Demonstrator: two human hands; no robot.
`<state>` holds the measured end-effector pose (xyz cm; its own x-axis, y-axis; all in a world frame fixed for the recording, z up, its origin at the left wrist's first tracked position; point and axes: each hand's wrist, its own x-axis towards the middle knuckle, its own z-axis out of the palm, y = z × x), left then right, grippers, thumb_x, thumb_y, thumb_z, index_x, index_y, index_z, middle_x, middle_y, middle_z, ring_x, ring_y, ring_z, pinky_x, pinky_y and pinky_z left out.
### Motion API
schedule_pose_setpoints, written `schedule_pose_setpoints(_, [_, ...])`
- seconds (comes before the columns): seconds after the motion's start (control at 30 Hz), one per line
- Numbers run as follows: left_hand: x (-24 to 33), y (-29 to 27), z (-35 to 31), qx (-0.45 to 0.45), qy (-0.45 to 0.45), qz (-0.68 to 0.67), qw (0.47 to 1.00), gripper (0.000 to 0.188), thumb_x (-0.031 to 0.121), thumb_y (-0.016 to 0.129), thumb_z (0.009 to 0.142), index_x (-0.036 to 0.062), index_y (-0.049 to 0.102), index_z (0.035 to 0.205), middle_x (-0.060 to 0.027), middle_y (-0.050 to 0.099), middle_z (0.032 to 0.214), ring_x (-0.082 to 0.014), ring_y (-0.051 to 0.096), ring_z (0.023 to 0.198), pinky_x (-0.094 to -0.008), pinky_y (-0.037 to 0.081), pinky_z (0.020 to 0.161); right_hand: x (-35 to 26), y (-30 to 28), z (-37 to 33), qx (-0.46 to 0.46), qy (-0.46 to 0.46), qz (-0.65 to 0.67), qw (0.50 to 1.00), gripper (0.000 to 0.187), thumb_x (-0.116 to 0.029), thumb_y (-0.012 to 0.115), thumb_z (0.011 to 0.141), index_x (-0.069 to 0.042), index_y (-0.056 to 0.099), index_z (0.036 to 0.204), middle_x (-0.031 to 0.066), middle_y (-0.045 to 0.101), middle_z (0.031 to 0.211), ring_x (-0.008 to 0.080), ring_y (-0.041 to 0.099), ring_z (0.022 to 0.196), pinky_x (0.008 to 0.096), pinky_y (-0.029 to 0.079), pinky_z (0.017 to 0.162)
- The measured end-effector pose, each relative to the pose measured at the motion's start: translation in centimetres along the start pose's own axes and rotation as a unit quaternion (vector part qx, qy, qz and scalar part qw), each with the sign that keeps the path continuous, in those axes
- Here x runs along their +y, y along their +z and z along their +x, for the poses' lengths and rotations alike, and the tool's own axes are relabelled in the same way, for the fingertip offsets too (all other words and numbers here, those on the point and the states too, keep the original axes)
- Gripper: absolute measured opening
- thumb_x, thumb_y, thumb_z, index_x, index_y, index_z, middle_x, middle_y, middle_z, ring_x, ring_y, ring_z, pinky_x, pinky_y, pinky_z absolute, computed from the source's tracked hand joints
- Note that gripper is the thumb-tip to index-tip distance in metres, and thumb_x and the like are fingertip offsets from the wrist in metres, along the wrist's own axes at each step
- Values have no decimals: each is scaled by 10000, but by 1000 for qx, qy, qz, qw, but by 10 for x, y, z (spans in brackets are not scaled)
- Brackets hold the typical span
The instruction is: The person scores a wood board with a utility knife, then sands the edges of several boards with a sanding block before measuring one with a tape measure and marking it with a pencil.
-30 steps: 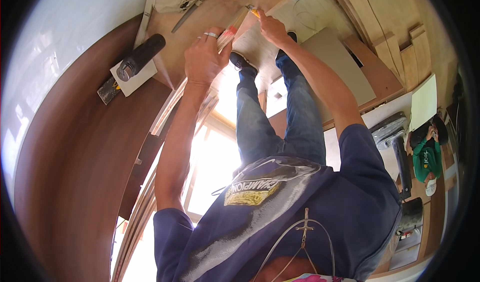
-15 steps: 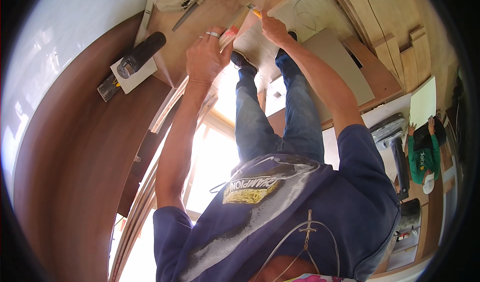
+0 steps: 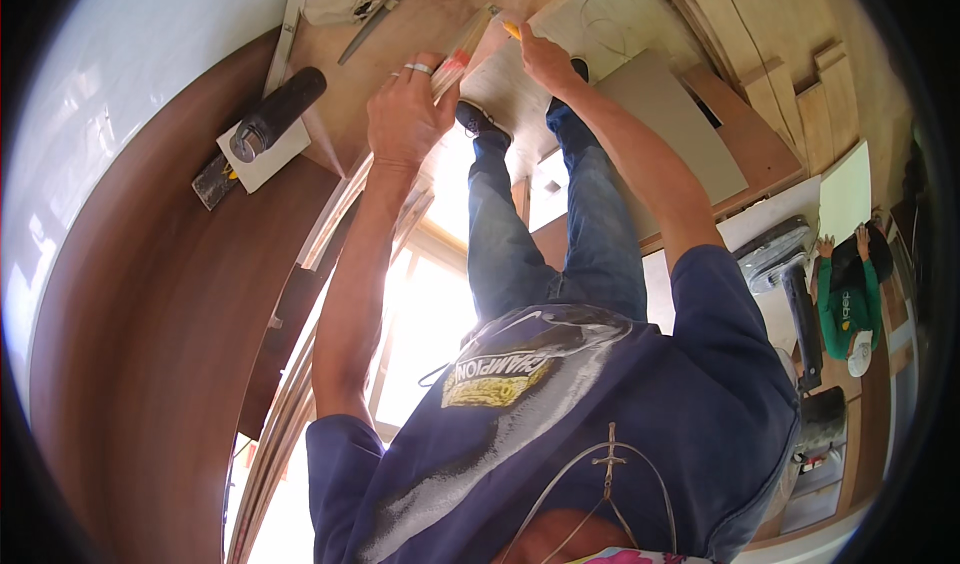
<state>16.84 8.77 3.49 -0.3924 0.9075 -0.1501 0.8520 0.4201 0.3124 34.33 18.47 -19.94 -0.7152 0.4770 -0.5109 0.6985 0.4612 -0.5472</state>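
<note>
My left hand (image 3: 405, 114), with rings on its fingers, is closed around a thin light strip (image 3: 474, 34) that has a red patch close to the fingers. The strip points away over a wooden board, and a small dark piece shows at its far end. In my right hand (image 3: 550, 65) is a slim yellow tool (image 3: 511, 30), pinched near that far end; its kind is too small to make out. A little space shows between the yellow tool and the dark piece.
A dark bottle (image 3: 277, 114) lies on a white square piece at the left. Beyond my left hand are a long dark tool (image 3: 362, 32) and a cloth bag (image 3: 340, 4). Flat wooden panels (image 3: 740, 24) lean at the right. Farther right a person in green (image 3: 850, 304) handles a pale sheet (image 3: 846, 189).
The yellow tool in my right hand has drawn slightly back from the strip's far end. My left hand keeps its hold, and the view has shifted a little.
</note>
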Motion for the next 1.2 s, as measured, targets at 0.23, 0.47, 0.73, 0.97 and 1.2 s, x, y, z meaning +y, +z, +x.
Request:
schedule_pose_setpoints(0.23, [4, -4, -3, -33, -17, 32, 999, 308, 298, 754, 820, 142, 634, 1056, -98, 693, 866, -316, 699, 778, -420, 567, 652, 0, 4, -2, 4, 5, 10, 1000, 287, -112, 545, 949, -21, 451, 1205, 215, 707, 822, 408, 717, 757, 535, 568, 635])
schedule_pose_setpoints(0.47, [3, -2, 3, -23, -6, 5, 1000, 289, 359, 757, 887, 144, 649, 1047, -161, 684, 782, -367, 677, 704, -466, 535, 613, 16, 8, -10, 15, 9, 8, 1000, 253, -131, 526, 973, -23, 456, 1190, 218, 697, 805, 416, 712, 746, 543, 562, 633])
schedule_pose_setpoints(0.73, [7, 0, -7, -28, -16, 7, 999, 285, 341, 756, 891, 138, 656, 1065, -153, 693, 803, -366, 683, 716, -464, 537, 616, -4, -8, 0, 48, 0, 49, 998, 245, -202, 483, 1027, -32, 473, 1204, 218, 697, 824, 420, 700, 733, 543, 551, 643])
schedule_pose_setpoints(0.97, [-3, 1, -1, -6, -8, -3, 1000, 277, 348, 766, 886, 149, 662, 1047, -149, 697, 783, -359, 682, 686, -446, 537, 598, -2, 2, 14, 33, 0, 48, 998, 283, -226, 493, 1029, -36, 471, 1237, 214, 703, 829, 421, 706, 755, 542, 555, 646])
schedule_pose_setpoints(1.2, [-2, 0, 0, -5, -4, -10, 1000, 271, 345, 768, 885, 146, 665, 1038, -160, 695, 767, -368, 683, 680, -452, 538, 600, 1, 7, 18, 26, 3, 21, 999, 325, -245, 504, 1029, -38, 460, 1276, 208, 716, 843, 404, 717, 751, 530, 566, 631])
